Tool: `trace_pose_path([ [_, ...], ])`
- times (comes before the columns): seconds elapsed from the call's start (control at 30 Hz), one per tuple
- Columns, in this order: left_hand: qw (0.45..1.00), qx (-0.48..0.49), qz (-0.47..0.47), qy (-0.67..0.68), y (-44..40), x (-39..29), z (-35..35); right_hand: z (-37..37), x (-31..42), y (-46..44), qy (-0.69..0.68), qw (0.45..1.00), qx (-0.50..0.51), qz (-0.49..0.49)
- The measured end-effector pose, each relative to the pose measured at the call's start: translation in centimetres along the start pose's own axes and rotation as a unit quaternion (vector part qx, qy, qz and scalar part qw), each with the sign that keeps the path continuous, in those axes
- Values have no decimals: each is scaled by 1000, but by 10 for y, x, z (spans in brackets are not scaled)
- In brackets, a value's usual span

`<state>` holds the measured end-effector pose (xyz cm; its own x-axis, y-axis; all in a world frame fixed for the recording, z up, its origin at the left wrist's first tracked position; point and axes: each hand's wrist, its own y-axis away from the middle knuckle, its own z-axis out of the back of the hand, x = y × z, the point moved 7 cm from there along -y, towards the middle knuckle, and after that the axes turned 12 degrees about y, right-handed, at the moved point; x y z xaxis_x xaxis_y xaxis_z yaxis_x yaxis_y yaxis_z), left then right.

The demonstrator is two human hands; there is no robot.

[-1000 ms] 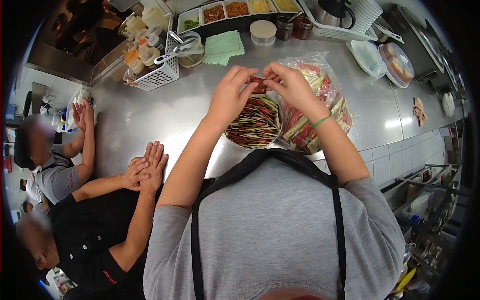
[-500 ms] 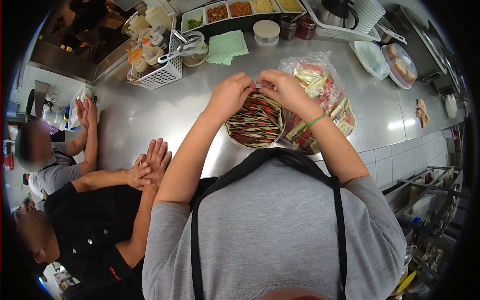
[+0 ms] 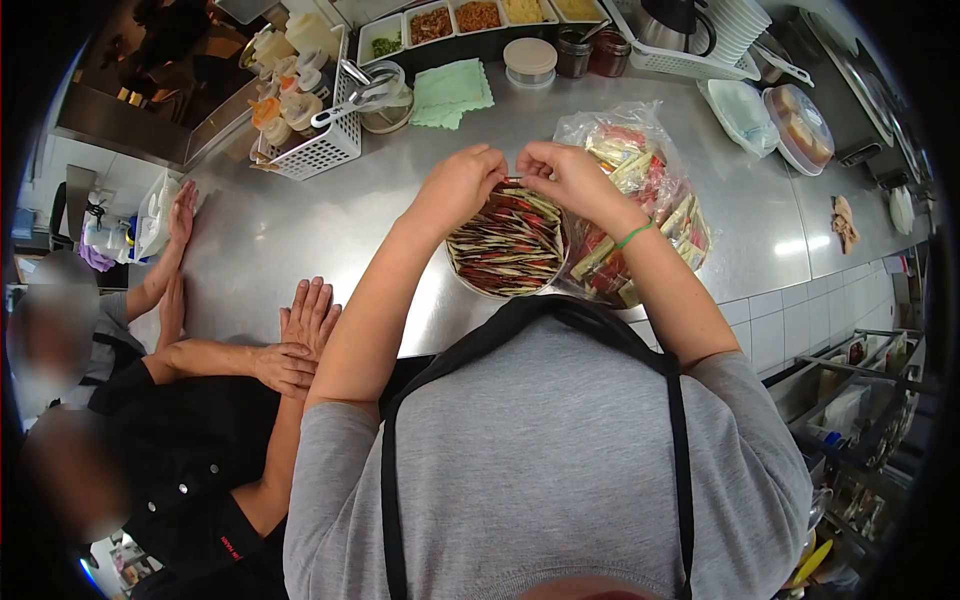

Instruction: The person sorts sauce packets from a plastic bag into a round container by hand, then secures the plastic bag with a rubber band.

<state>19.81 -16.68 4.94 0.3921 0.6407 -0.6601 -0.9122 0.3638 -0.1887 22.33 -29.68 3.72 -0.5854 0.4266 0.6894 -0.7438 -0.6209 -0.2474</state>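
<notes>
A round container [image 3: 484, 289] stands on the steel counter, packed with thin red and pale sauce sachets [image 3: 508, 240] set on edge in rows. At its far rim, the fingers of my left hand [image 3: 455, 190] are pinched together against the sachets. Facing it, my right hand [image 3: 572, 182] has a green band at the wrist and its fingers curled in a pinch. A bit of red sachet shows between the fingertips, though most of it is hidden. Close by on the right lies a clear plastic bag [image 3: 640, 165] of loose red and pale sachets, partly under my right forearm.
A white basket of squeeze bottles [image 3: 325, 155], a green cloth [image 3: 452, 95] and a lidded tub [image 3: 530, 62] line the back. Food trays [image 3: 480, 18] sit behind. Two co-workers stand left, one with hands [image 3: 300, 345] on the counter's edge.
My hands stay at the container's far rim, with only slight finger movement. The nearer co-worker's upper hand has slid to the other wrist; the farther co-worker's hands have lowered and parted.
</notes>
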Motion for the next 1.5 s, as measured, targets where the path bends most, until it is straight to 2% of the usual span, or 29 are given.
trace_pose_path([
  [0.13,998,26,15,62,-1,1,3,-1,-2,-3,7,1000,20,-4],
  [0.27,997,36,15,74,-3,5,-1,-4,9,-7,103,993,21,53],
  [0.33,997,59,3,44,0,4,-4,-5,14,-6,132,988,4,75],
  [0.47,998,53,-9,12,1,3,-8,-7,15,-4,162,985,34,41],
  [0.53,996,82,17,-10,1,4,-11,-8,15,-2,182,982,38,39],
  [0.63,993,100,6,-64,2,-2,-14,-11,11,0,196,979,48,41],
  [0.87,987,100,21,-120,6,-10,-18,-21,-3,-5,236,957,170,17],
  [0.93,980,129,63,-138,7,-9,-19,-22,-5,-4,244,951,189,7],
  [1.03,973,164,91,-134,5,-10,-17,-16,-6,0,225,958,176,21],
  [1.1,976,154,89,-127,7,-7,-17,3,-3,4,83,986,138,45],
  [1.17,978,146,88,-117,10,-6,-17,31,-23,9,-104,977,159,-97],
  [1.27,981,123,89,-121,12,-7,-17,68,-65,20,-39,978,156,-136],
  [1.3,984,111,84,-108,12,-4,-18,72,-82,29,87,953,197,-212],
  [1.33,987,99,77,-95,12,-2,-18,79,-97,40,210,906,234,-283],
  [1.37,988,99,74,-96,13,2,-18,73,-113,50,211,906,231,-284],
  [1.43,997,58,33,-26,16,5,-15,52,-117,56,332,921,150,-134],
  [1.5,999,31,17,5,18,5,-13,47,-112,53,332,923,148,-125],
])
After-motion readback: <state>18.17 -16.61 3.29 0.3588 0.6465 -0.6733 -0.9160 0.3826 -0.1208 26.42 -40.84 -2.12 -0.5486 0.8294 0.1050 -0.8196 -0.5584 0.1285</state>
